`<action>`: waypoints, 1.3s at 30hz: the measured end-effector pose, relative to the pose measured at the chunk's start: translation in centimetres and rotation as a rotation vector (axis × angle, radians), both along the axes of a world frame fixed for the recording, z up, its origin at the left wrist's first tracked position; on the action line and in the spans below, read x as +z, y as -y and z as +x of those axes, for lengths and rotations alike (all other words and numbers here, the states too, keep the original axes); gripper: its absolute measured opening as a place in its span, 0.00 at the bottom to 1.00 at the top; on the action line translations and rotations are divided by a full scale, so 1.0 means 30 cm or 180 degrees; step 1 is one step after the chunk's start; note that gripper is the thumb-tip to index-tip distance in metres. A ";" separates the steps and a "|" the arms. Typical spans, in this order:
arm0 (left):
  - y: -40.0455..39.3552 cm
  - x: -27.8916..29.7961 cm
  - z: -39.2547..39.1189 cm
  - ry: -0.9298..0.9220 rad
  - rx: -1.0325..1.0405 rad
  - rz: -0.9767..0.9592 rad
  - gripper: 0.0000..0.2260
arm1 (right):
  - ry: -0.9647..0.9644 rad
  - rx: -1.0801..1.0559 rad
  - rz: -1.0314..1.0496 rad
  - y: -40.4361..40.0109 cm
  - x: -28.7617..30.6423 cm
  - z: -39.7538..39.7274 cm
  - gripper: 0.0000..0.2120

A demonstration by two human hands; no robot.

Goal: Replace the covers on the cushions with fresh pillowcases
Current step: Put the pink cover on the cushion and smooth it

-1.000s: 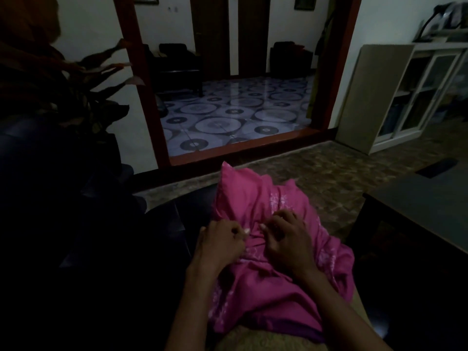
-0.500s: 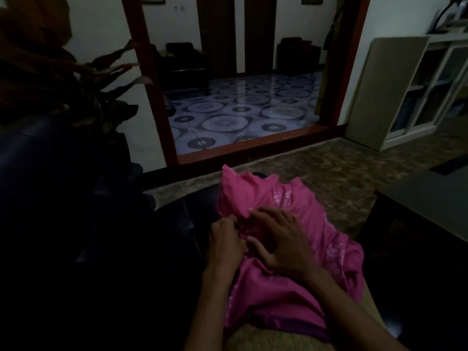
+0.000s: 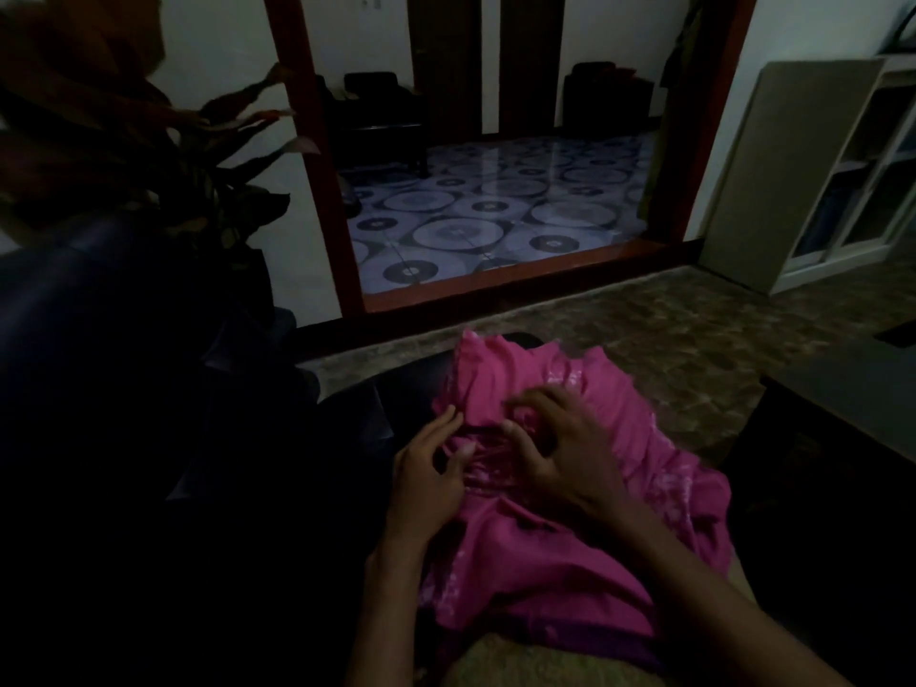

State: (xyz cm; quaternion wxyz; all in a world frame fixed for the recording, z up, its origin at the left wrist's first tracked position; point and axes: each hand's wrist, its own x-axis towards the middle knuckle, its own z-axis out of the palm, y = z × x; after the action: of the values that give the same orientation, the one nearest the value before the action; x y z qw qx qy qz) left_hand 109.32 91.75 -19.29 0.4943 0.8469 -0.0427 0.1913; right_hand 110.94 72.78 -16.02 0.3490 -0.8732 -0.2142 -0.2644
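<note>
Hands, two: left (image 3: 426, 480), right (image 3: 560, 451); one pink pillowcase (image 3: 570, 552).
</note>
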 end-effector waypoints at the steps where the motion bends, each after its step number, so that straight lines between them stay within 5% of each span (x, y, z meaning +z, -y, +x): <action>1: 0.003 -0.013 -0.013 0.0052 0.0173 -0.0095 0.12 | -0.0080 0.0040 -0.0059 -0.009 0.022 0.032 0.15; 3: 0.025 -0.045 -0.045 0.0260 0.0675 -0.0251 0.05 | -0.0300 0.0269 -0.0452 -0.029 0.044 0.079 0.18; 9: 0.028 -0.066 -0.070 0.0419 0.1262 -0.0172 0.18 | -0.0168 0.0301 -0.1030 -0.045 -0.036 0.041 0.09; 13: 0.030 -0.030 -0.069 0.0230 0.1390 -0.0479 0.09 | 0.0011 0.0523 -0.1155 -0.020 -0.047 -0.003 0.03; 14: 0.022 -0.024 -0.057 0.0136 0.1377 -0.0620 0.03 | -0.0017 0.0529 -0.1090 -0.009 -0.052 -0.006 0.06; 17: -0.002 -0.010 -0.005 -0.0389 0.1094 -0.0988 0.11 | 0.0025 0.0466 -0.0835 0.005 -0.046 -0.005 0.11; 21: -0.005 0.005 0.021 -0.0815 0.1203 -0.1545 0.04 | 0.0512 0.0403 -0.0658 -0.036 -0.019 -0.043 0.11; 28: -0.028 -0.048 0.027 -0.1624 0.1805 -0.3001 0.05 | 0.0739 0.0741 -0.1429 -0.037 -0.046 -0.035 0.09; 39: -0.001 -0.073 -0.020 -0.0904 0.1487 -0.1893 0.10 | 0.0372 0.0673 -0.0744 -0.011 -0.032 -0.048 0.07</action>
State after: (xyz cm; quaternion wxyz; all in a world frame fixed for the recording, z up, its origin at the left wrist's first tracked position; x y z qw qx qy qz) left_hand 108.73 91.80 -21.49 0.6620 0.6718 0.2769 0.1836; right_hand 109.48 73.12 -16.99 0.2578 -0.8635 -0.3541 -0.2499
